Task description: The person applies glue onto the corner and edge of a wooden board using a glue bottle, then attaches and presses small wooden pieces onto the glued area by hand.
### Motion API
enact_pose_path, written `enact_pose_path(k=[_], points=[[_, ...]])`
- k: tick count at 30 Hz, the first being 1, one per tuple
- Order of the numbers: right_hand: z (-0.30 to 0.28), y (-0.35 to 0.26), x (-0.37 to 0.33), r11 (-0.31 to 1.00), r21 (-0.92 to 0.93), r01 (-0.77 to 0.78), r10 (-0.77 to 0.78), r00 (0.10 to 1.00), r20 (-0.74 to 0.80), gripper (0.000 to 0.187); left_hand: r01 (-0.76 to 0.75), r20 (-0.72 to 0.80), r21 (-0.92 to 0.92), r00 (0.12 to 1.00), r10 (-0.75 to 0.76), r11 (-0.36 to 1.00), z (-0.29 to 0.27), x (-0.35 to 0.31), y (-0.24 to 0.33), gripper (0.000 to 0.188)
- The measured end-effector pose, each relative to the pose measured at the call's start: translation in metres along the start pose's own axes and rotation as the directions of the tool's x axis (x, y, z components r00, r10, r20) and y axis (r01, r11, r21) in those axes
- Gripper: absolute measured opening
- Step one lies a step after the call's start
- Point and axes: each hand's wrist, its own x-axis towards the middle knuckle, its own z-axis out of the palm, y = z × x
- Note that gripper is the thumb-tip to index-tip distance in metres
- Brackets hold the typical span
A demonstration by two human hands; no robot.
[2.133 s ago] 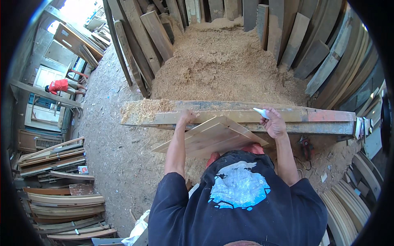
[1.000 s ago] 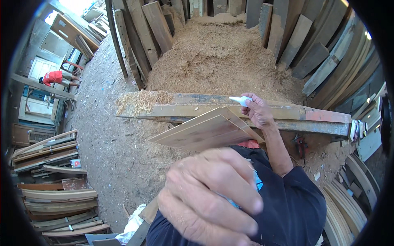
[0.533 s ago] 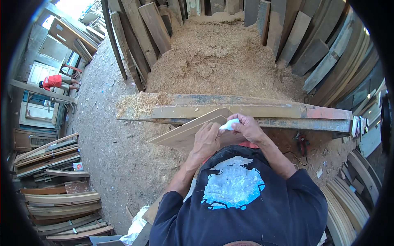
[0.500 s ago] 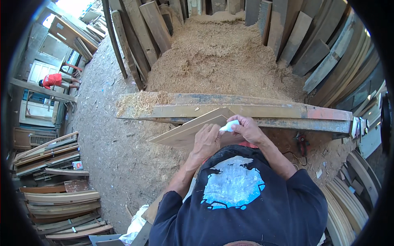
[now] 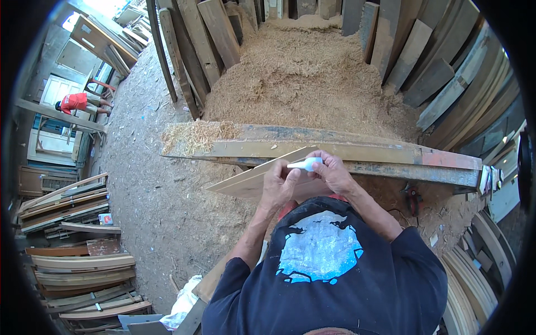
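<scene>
Between the fingers and thumb of my right hand (image 5: 335, 174) is a small white squeeze bottle (image 5: 309, 163), tilted on its side with its narrow nozzle pointing left. My left hand (image 5: 278, 185) is closed, its curled fingers and thumb right by the nozzle tip. What those fingers hold, if anything, is too small to make out. Below both hands a thin wooden panel (image 5: 240, 185) stands slanted against the near side of the long workbench beam (image 5: 312, 148), partly hidden by my hands and my dark shirt.
Wood shavings (image 5: 192, 138) cover the beam's left end. A red and black power tool (image 5: 412, 200) lies on the ground at right. Planks (image 5: 218, 33) lean around the sawdust pile (image 5: 301, 78). Stacked boards (image 5: 84, 262) fill the left, where a person in red (image 5: 75, 103) bends over.
My left fingers have come away from around the bottle's nozzle, which now shows bare. The bottle has turned to lie more level. The whole view has shifted slightly.
</scene>
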Motion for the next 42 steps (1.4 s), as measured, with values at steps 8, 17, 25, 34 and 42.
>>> enact_pose_path(k=[8,17,25,34,42], points=[[0.001,0.000,0.007,0.981,0.194,-0.005,0.000,1.000,0.027,0.027,-0.307,0.056,0.410,0.948,0.312,0.859,-0.021,0.018,0.016,0.016],[0.005,0.000,0.005,0.979,0.202,0.022,-0.020,1.000,-0.013,0.027,-0.509,0.088,0.405,0.849,0.521,0.760,-0.013,0.028,0.020,0.020],[0.009,-0.015,0.001,0.972,-0.177,0.156,-0.159,0.987,-0.003,0.030,-0.437,0.321,0.569,0.898,0.302,0.696,-0.028,0.036,0.032,0.016],[0.007,-0.013,0.002,0.994,-0.053,0.091,-0.094,0.994,-0.051,0.031,-0.492,0.238,0.396,0.870,0.431,0.775,-0.022,0.033,0.049,0.017],[0.013,-0.014,-0.001,0.987,-0.077,0.141,-0.145,0.988,-0.046,0.030,-0.510,0.291,0.624,0.855,0.430,0.592,-0.024,0.042,0.043,0.015]])
